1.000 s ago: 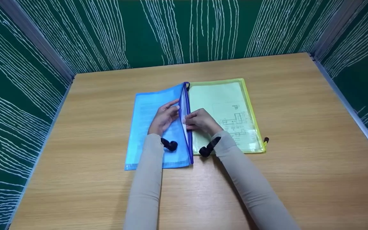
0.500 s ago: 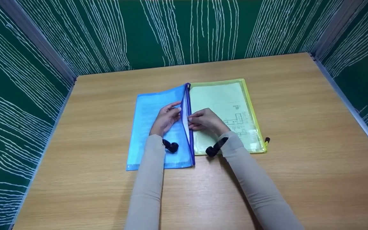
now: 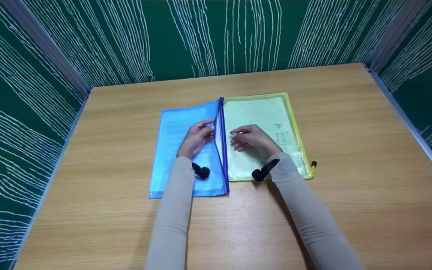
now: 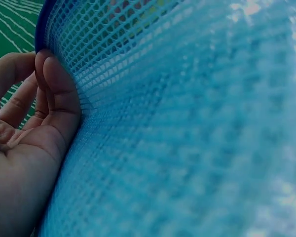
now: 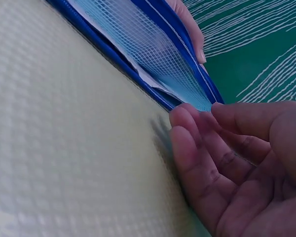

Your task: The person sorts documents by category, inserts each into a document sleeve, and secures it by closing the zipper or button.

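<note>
A blue mesh zipper pouch (image 3: 178, 150) lies on the table, its dark-blue zipper edge parted, with white paper (image 5: 138, 74) showing inside in the right wrist view. My left hand (image 3: 195, 138) pinches the upper lip of that opening between thumb and fingers and holds it raised. Right of it lies a yellow-edged zipper pouch (image 3: 253, 108) with a printed sheet inside, partly under the blue pouch's edge. Over this yellow pouch hovers my right hand (image 3: 253, 139), fingers loosely bent and holding nothing, a little right of the blue opening.
The wooden table (image 3: 107, 150) extends around both pouches. Green panels (image 3: 182, 37) with white streaks stand at the back and both sides. A yellow zipper pull with a dark end (image 3: 314, 164) sticks out at the yellow pouch's lower right corner.
My right hand has drawn back to the right, away from the blue pouch's opening, and its fingers have loosened. The left hand keeps its pinch on the lip.
</note>
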The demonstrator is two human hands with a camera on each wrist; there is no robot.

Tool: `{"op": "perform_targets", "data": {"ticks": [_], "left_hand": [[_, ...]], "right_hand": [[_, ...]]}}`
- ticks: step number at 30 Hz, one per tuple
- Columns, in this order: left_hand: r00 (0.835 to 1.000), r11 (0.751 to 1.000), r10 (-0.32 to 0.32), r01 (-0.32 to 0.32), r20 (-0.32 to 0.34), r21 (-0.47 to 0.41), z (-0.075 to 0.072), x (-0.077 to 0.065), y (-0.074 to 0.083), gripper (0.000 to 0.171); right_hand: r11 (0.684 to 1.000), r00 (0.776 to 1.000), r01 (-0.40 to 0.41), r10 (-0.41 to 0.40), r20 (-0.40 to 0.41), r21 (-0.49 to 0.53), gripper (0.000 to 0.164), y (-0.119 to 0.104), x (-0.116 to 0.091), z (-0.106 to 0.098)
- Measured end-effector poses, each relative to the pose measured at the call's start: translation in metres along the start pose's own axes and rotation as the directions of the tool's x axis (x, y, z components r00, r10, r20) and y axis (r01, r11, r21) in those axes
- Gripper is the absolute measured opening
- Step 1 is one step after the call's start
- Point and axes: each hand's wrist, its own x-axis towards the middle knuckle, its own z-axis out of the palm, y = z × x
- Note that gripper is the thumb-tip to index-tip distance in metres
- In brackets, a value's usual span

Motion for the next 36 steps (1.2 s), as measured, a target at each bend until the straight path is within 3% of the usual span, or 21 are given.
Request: {"op": "perform_targets", "data": {"ticks": [8,14,20,24,30,36], "left_hand": [[1.000,0.997,-0.024,0.024,-0.008,0.069,0.006,0.002,0.001,0.034],[0.998,0.988,-0.042,0.049,-0.050,0.144,0.011,0.004,0.002,0.033],[0.998,0.952,-0.028,0.041,-0.049,0.302,0.019,0.004,0.008,0.030],[1.000,0.875,0.027,-0.023,-0.003,0.484,0.021,0.003,0.013,0.030],[0.985,0.678,0.168,-0.143,0.038,0.721,0.014,0.004,0.021,0.032],[0.979,0.521,0.187,-0.165,0.077,0.837,0.008,0.008,0.026,0.043]], "right_hand": [[0.999,1.000,0.008,-0.008,-0.010,-0.032,0.034,-0.002,0.000,-0.012],[0.996,1.000,0.013,-0.014,-0.010,-0.084,0.035,-0.003,0.001,-0.015],[0.993,1.000,0.023,-0.024,-0.010,-0.116,0.036,-0.008,0.004,-0.017],[0.984,1.000,0.024,-0.025,-0.005,-0.175,0.037,-0.012,0.005,-0.018],[0.967,0.999,-0.012,0.001,-0.041,-0.253,0.035,-0.015,0.007,-0.022],[0.960,0.999,-0.009,-0.004,-0.045,-0.279,0.037,-0.017,0.011,-0.025]]}}
